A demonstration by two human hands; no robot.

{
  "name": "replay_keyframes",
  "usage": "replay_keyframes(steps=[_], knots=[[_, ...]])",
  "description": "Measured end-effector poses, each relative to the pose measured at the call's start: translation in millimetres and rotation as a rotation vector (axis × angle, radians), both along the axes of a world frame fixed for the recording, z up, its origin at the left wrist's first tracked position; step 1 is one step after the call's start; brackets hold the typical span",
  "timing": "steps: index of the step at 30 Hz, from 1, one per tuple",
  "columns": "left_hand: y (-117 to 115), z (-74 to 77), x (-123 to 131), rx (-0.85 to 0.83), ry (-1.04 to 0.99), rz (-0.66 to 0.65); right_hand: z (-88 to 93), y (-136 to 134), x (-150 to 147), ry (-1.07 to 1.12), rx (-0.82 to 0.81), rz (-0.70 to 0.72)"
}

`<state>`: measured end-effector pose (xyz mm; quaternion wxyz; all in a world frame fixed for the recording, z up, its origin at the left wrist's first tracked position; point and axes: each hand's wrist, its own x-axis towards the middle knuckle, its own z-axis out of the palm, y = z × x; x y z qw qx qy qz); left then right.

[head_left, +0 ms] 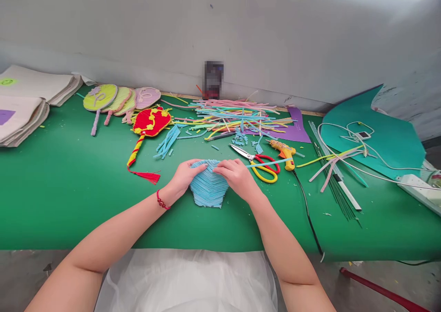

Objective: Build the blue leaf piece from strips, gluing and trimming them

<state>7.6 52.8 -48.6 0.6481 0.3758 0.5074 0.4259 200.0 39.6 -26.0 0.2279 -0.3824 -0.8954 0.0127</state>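
Note:
A light blue panel of pipe cleaners (pixel 208 191), laid side by side in a V pattern, is upright or tilted at the table's front; I cannot tell which. My left hand (pixel 186 178) grips its upper left edge, thumb on the face. At the upper right, my right hand (pixel 237 178) is closed in a pinch on a blue pipe cleaner (pixel 268 163), whose free length sticks out to the right. That length passes over the scissors (pixel 263 164) with red and yellow handles, towards a yellow glue gun (pixel 285 153).
Behind lies a pile of coloured pipe cleaners (pixel 234 114), with cut blue pieces (pixel 168 141) nearer. A red fan with a tassel (pixel 151 121) and several pastel fans (pixel 100 97) are left. The glue gun's cord (pixel 306 206) crosses the right side, near thin wires (pixel 339 192).

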Motion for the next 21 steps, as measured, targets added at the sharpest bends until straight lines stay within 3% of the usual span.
replay_keyframes(steps=[7,14,21], knots=[[4,4.0,-6,-0.016,-0.062,0.021,-0.2,7,27,0.106,0.018,-0.041],[3,5.4,-5,-0.039,-0.083,0.012,1.2,9,28,0.174,0.061,-0.146],[2,6.4,-6,0.008,-0.08,0.028,-2.3,9,27,0.432,-0.178,-0.331]])
